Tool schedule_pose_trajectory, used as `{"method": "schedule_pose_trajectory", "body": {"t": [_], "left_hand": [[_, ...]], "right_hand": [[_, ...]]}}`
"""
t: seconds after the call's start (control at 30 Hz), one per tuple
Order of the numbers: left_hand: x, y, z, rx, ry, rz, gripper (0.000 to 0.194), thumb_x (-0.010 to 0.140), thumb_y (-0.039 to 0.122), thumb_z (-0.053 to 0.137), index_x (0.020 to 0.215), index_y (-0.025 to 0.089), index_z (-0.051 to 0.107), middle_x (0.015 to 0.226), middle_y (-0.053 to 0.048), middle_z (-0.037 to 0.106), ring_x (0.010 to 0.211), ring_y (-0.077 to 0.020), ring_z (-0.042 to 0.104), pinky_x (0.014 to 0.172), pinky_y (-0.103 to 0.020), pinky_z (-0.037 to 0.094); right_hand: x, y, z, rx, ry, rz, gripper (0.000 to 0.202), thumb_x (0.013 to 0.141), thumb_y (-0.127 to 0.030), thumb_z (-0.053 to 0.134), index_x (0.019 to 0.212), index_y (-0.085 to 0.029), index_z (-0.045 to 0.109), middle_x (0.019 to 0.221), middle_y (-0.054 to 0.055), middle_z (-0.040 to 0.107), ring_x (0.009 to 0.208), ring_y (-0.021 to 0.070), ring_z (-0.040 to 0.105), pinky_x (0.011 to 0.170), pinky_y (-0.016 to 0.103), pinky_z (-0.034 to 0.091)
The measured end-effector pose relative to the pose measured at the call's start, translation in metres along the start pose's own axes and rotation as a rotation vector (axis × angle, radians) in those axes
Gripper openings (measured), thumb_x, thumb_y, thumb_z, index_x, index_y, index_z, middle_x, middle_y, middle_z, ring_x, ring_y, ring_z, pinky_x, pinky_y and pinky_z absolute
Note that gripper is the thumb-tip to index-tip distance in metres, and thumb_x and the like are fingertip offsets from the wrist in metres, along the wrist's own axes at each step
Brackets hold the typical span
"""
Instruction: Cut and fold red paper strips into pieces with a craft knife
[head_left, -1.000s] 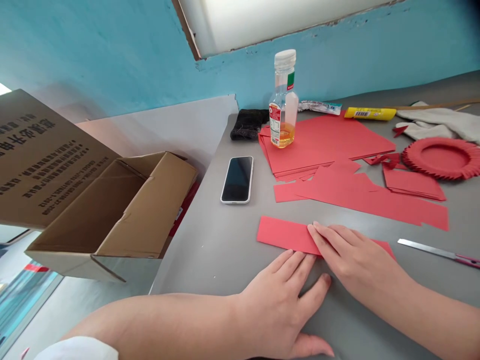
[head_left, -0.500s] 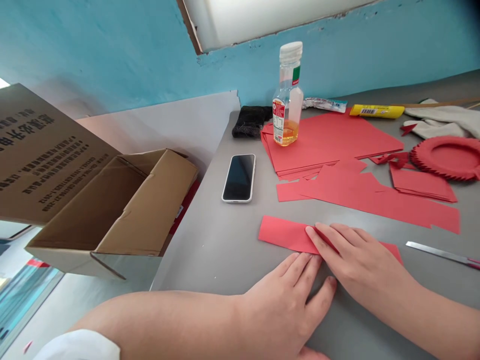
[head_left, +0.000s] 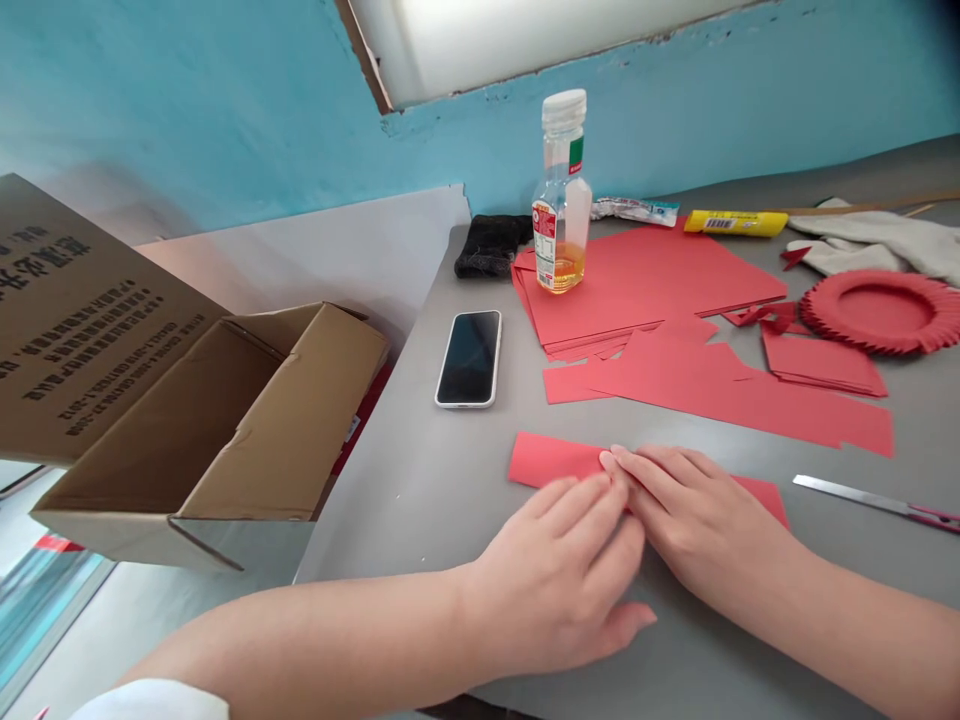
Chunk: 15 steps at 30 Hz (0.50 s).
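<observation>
At four o'clock in view, left hand point(head_left: 559, 570) and right hand point(head_left: 690, 500) meet over a red paper strip point(head_left: 556, 458) on the worktop point(head_left: 401, 530); I cannot tell if either grip clamps it. Uneven finger pressure could skew it.

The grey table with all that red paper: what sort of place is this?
Probably a small craft workspace, though the building's use isn't clear: the grey table holds a red paper strip, a stack of red sheets and a craft knife.
</observation>
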<state>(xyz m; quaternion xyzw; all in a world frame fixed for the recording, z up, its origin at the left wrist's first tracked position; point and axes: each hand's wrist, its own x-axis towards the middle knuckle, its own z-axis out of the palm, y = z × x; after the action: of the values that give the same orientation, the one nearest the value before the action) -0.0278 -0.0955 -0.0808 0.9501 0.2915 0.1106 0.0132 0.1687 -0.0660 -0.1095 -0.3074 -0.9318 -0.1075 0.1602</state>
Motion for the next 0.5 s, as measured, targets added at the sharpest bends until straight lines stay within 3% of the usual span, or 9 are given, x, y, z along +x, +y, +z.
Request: {"method": "schedule_pose_trajectory", "body": {"t": [0.1, 0.2, 0.37, 0.5], "left_hand": [[0.004, -0.012, -0.002, -0.034, -0.115, -0.109, 0.077, 0.084, 0.065, 0.031, 0.13, 0.003, 0.038, 0.141, -0.017, 0.035, 0.134, -0.0324, 0.021, 0.109, -0.047, 0.021], [0.005, -0.021, -0.001, -0.09, -0.187, -0.143, 0.091, 0.077, 0.075, 0.027, 0.137, 0.007, 0.029, 0.144, -0.013, 0.03, 0.136, -0.0314, 0.015, 0.109, -0.049, 0.018], [-0.003, -0.032, -0.002, -0.021, -0.195, -0.175, 0.091, 0.075, 0.077, 0.026, 0.138, 0.012, 0.029, 0.144, -0.01, 0.03, 0.136, -0.0316, 0.015, 0.11, -0.052, 0.01], [-0.02, -0.049, -0.011, 0.134, -0.204, -0.233, 0.085, 0.079, 0.072, 0.029, 0.135, 0.008, 0.035, 0.14, -0.014, 0.037, 0.134, -0.0299, 0.022, 0.111, -0.05, 0.01]], "right_hand": [[0.002, -0.001, -0.004, 0.052, -0.01, 0.013, 0.034, 0.077, -0.011, 0.045, 0.106, -0.003, 0.061, 0.103, 0.016, 0.06, 0.096, 0.0266, 0.051, 0.083, 0.043, 0.043], [0.002, -0.003, -0.008, 0.103, -0.026, 0.05, 0.044, 0.078, -0.02, 0.046, 0.116, 0.0, 0.056, 0.11, 0.017, 0.058, 0.1, 0.028, 0.049, 0.088, 0.045, 0.04], [0.0, -0.005, -0.011, 0.106, -0.057, 0.079, 0.047, 0.08, -0.022, 0.043, 0.12, 0.002, 0.053, 0.114, 0.017, 0.057, 0.103, 0.0281, 0.047, 0.09, 0.044, 0.039], [0.0, -0.004, -0.011, 0.09, -0.066, 0.071, 0.047, 0.081, -0.022, 0.041, 0.121, 0.002, 0.052, 0.115, 0.017, 0.057, 0.103, 0.0279, 0.048, 0.089, 0.044, 0.04]]}}
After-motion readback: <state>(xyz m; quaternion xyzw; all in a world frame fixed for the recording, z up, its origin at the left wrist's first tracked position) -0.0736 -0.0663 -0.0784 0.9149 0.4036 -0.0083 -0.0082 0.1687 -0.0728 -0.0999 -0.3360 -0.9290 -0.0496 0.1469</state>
